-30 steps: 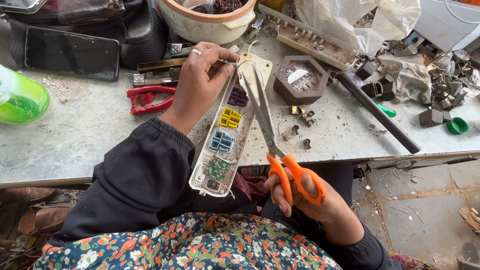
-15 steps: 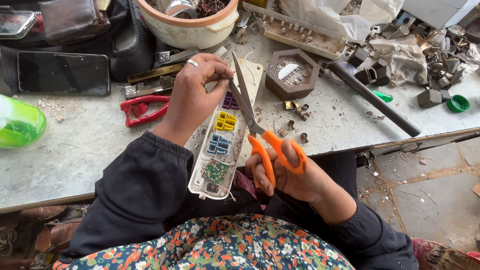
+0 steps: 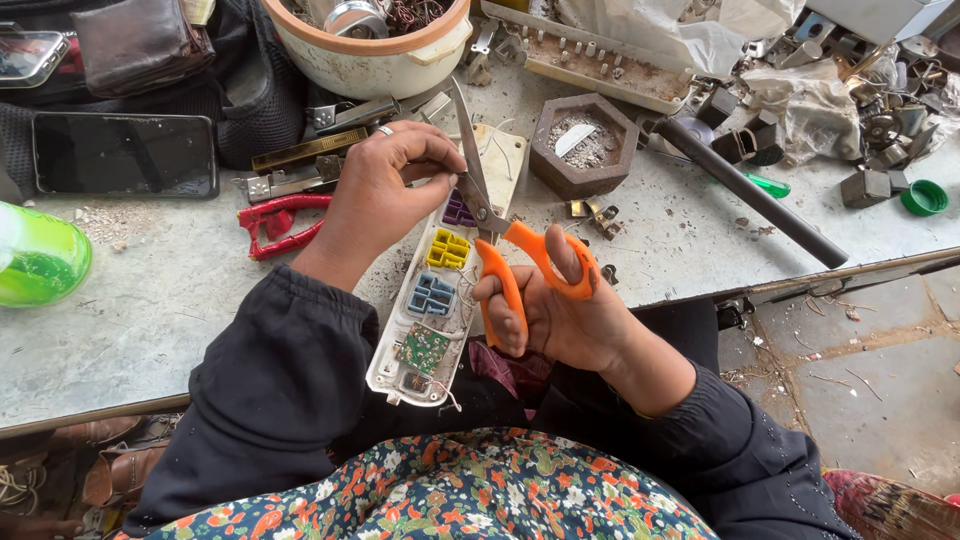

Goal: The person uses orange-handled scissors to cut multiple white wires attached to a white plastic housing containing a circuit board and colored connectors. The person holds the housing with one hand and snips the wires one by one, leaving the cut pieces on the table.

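While the left hand (image 3: 385, 190) pinches something small up near the top of an opened power strip (image 3: 440, 280), the right hand (image 3: 555, 310) has its fingers and thumb through the loops of a pair of orange-handled scissors (image 3: 505, 235) and grips them firmly. The blades point up and away from the person, and their pivot sits right beside the left fingertips — I can't tell exactly what's being pinched there, maybe a thin wire, it's too small to make out.

The power strip lies lengthwise, with its far end on the grey worktop (image 3: 150, 300) and its near end hanging over the table edge toward the person's lap. Its cover is off, so you can see the coloured socket blocks inside — purple at the top, then yellow, then blue — plus a little green circuit board near the bottom end.

Stuff around it: red-handled pliers (image 3: 280, 225) just left of the left wrist, a dark phone (image 3: 125, 155) lying flat further left, and a green bottle (image 3: 40, 265) at the left edge. A big cream bowl with an orange rim (image 3: 370, 50) sits behind the left hand, full of metal bits. To the right of the scissors there's a hexagonal wooden dish (image 3: 585, 145), and a long black rod (image 3: 750, 190) lies diagonally past it. Top right is a heap of metal scrap and a small green cap (image 3: 923, 197).
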